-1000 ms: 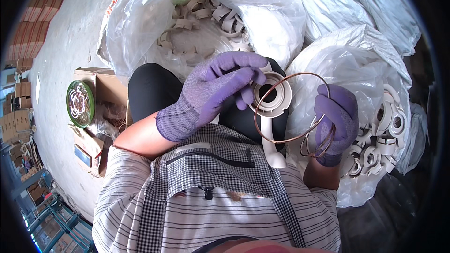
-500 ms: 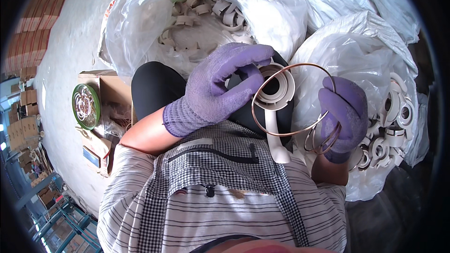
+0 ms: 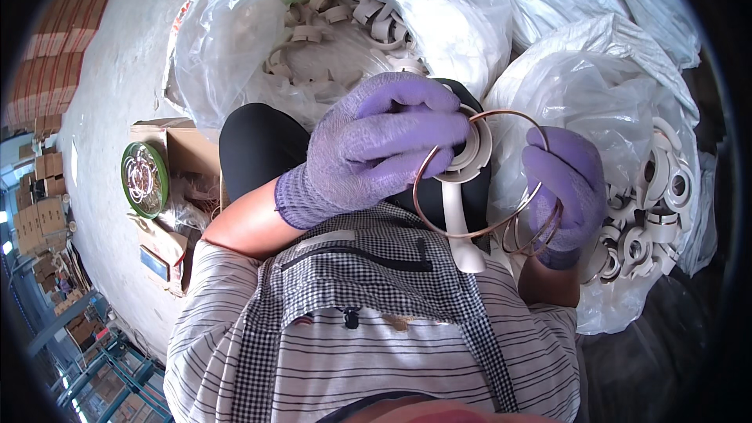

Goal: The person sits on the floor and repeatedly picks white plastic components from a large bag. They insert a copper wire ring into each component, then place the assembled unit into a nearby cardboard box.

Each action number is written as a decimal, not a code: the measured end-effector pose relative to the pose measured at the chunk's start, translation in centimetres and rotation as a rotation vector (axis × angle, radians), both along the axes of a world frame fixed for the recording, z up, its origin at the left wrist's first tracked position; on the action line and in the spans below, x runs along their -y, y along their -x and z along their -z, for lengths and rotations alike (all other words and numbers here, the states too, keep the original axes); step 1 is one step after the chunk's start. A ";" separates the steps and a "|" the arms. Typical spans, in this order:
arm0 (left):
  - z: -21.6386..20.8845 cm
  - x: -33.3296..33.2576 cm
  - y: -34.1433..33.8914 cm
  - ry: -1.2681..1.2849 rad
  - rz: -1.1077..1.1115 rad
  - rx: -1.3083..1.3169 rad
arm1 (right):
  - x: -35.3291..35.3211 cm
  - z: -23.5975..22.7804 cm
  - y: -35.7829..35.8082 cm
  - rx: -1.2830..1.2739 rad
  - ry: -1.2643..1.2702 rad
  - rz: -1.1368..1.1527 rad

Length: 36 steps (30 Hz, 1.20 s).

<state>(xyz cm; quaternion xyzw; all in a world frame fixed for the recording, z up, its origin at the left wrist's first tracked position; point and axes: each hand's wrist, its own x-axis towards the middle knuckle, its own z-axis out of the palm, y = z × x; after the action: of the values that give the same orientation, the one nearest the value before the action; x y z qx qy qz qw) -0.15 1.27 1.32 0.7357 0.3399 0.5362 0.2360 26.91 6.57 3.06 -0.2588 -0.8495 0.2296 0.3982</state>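
My left hand [image 3: 384,145], in a purple knit glove, grips a white plastic ring part [image 3: 475,153] with a long flat tail hanging down toward my chest. A thin copper-coloured wire ring [image 3: 470,231] loops around that part. My right hand [image 3: 562,188], also gloved in purple, pinches the wire ring's right side and holds a few more copper rings [image 3: 531,241] bunched below its palm. Both hands are close together over my lap.
A clear plastic bag [image 3: 235,47] of white plastic strips lies ahead. A second bag [image 3: 603,94] at my right holds several white ring parts [image 3: 658,211]. A cardboard box [image 3: 176,149] with a green round tin [image 3: 144,178] sits at my left on the grey floor.
My left hand has curled further over the white part, covering more of its round head. The wire ring has shifted slightly lower around it. My right hand stays put.
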 end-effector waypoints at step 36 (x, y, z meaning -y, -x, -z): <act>5.8 -0.1 -1.7 0.548 -0.234 -0.009 | 0.2 5.0 2.6 0.357 0.265 0.027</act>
<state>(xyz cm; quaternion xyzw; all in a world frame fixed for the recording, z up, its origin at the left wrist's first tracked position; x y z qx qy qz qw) 1.50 1.34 -4.45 0.6028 0.5556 0.4446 0.3609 24.32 6.34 -1.95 -0.3565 -0.8655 0.2845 0.2072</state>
